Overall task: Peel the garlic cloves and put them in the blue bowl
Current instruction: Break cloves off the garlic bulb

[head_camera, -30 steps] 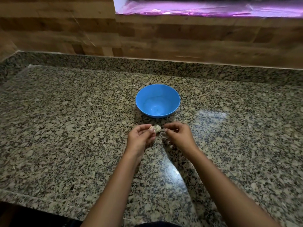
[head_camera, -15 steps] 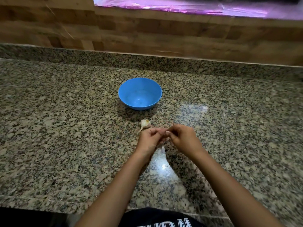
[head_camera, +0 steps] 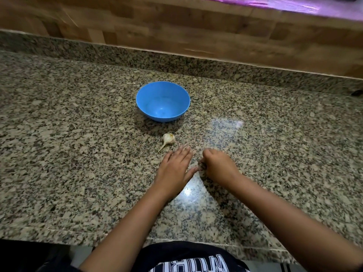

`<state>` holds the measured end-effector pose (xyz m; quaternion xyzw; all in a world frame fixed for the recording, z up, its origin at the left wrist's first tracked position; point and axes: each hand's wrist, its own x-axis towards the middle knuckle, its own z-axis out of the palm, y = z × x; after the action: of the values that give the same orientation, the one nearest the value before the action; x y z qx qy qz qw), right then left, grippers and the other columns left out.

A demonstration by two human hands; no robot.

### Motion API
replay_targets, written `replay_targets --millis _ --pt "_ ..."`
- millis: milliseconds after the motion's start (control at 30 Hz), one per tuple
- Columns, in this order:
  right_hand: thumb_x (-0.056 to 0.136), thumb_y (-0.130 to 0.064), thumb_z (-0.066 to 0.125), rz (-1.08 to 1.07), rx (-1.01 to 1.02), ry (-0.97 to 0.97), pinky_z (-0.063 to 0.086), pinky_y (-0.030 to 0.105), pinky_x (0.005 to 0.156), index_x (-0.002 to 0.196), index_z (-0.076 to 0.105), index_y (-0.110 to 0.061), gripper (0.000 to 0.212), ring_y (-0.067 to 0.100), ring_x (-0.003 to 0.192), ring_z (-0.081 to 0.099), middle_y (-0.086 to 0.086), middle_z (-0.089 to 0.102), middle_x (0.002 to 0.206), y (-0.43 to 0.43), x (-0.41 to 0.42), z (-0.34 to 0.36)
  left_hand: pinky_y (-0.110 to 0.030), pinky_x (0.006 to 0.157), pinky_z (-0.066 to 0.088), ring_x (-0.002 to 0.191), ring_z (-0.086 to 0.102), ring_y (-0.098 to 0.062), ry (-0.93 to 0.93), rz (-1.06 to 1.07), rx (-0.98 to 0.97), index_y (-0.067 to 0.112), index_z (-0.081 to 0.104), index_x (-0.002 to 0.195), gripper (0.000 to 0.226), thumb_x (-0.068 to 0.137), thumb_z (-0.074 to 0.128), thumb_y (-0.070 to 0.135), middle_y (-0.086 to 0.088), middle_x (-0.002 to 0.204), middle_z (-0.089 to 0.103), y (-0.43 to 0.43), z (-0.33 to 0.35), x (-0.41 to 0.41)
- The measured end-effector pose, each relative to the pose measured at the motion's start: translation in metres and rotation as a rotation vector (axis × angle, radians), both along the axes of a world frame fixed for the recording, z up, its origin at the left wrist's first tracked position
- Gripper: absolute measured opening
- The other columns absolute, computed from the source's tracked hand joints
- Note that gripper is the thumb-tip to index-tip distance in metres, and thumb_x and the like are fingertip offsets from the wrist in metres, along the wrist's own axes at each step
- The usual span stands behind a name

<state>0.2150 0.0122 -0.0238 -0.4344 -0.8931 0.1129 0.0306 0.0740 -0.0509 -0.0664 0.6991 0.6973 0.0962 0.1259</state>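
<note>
The blue bowl stands empty on the granite counter. Just in front of it lies a whitish garlic bulb with its stem pointing toward me, and no hand touches it. My left hand lies flat on the counter below the bulb, fingers straight. Beside it, my right hand is curled, knuckles up and fingertips turned down onto the counter. It closes round a small piece of garlic that its fingers hide.
The speckled granite counter runs wide to both sides, with its front edge close to my body. A granite upstand and a wooden wall close off the back. A small dark object lies at the far right edge.
The garlic bulb went from between my hands down onto the counter. My left hand let go and flattened on the surface. My right hand dropped to the counter, still curled.
</note>
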Motion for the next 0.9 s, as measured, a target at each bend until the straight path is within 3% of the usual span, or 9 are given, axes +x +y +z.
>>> replay_targets --millis 100,200,267,400,667,767,833,900 --pt "0.093 -0.004 0.045 0.076 0.055 -0.049 0.039 0.021 0.071 0.100 0.056 -0.002 0.013 0.016 0.077 0.048 0.008 0.059 0.091 -0.005 0.001 -0.004 -0.027 0.112 -0.011 0.144 -0.006 -0.005 0.007 -0.003 -0.001 0.025 0.008 0.150 0.061 0.097 0.016 0.055 0.010 0.158 0.002 0.000 0.000 0.000" --pt "0.073 0.008 0.066 0.071 0.134 0.017 0.047 0.026 0.056 0.081 0.061 0.003 0.011 0.024 0.060 0.059 0.013 0.061 0.069 -0.008 0.001 -0.009 -0.029 0.115 -0.007 0.145 -0.005 -0.006 0.009 -0.007 0.003 0.024 0.008 0.150 0.060 0.098 0.017 0.053 0.009 0.158 0.004 0.000 0.000 0.000" --pt "0.065 0.009 0.072 0.052 0.157 0.041 0.043 0.023 0.047 0.074 0.060 0.000 0.017 0.020 0.052 0.055 0.010 0.059 0.061 -0.010 0.000 -0.010 -0.030 0.115 -0.006 0.145 -0.005 -0.006 0.012 -0.007 -0.001 0.024 0.008 0.150 0.061 0.098 0.017 0.053 0.009 0.158 0.004 0.000 0.000 0.000" --pt "0.090 -0.006 0.053 -0.055 0.017 0.042 0.041 0.026 0.065 0.095 0.057 -0.006 0.007 0.020 0.076 0.054 0.008 0.062 0.086 -0.010 -0.003 -0.002 -0.032 0.117 -0.004 0.145 -0.004 -0.006 0.000 -0.004 -0.003 0.024 0.010 0.151 0.061 0.097 0.018 0.054 0.009 0.158 0.006 0.000 -0.001 0.000" --pt "0.095 -0.017 0.048 0.142 0.061 -0.173 0.034 0.020 0.071 0.110 0.054 -0.009 0.018 0.013 0.078 0.042 0.005 0.060 0.096 0.000 -0.008 0.011 -0.032 0.116 -0.005 0.145 -0.004 -0.007 -0.015 -0.019 0.011 0.024 0.010 0.151 0.060 0.099 0.020 0.051 0.008 0.158 0.007 0.001 -0.002 -0.001" --pt "0.090 -0.004 0.051 -0.108 -0.051 0.015 0.038 0.020 0.063 0.094 0.056 -0.010 0.009 0.014 0.075 0.051 -0.001 0.059 0.087 -0.004 -0.011 0.007 -0.031 0.116 -0.005 0.145 -0.001 -0.007 -0.035 -0.019 0.026 0.024 0.013 0.151 0.060 0.098 0.021 0.052 0.008 0.158 0.010 0.001 -0.004 -0.002" --pt "0.089 -0.001 0.053 -0.394 -0.316 0.301 0.047 0.021 0.058 0.084 0.057 -0.008 0.009 0.015 0.072 0.060 0.002 0.063 0.084 0.003 -0.008 0.005 -0.031 0.116 -0.001 0.145 0.006 -0.008 -0.102 -0.011 0.040 0.024 0.022 0.148 0.055 0.099 0.026 0.049 0.008 0.156 0.018 0.003 -0.003 -0.002" --pt "0.091 -0.007 0.056 -0.554 -0.616 0.611 0.051 0.024 0.055 0.088 0.059 -0.002 0.007 0.016 0.063 0.061 0.010 0.065 0.081 0.004 -0.004 0.006 -0.035 0.117 0.012 0.141 0.024 -0.013 -0.313 0.035 0.071 0.021 0.039 0.141 0.046 0.099 0.035 0.040 0.004 0.148 0.037 0.006 0.003 -0.002"
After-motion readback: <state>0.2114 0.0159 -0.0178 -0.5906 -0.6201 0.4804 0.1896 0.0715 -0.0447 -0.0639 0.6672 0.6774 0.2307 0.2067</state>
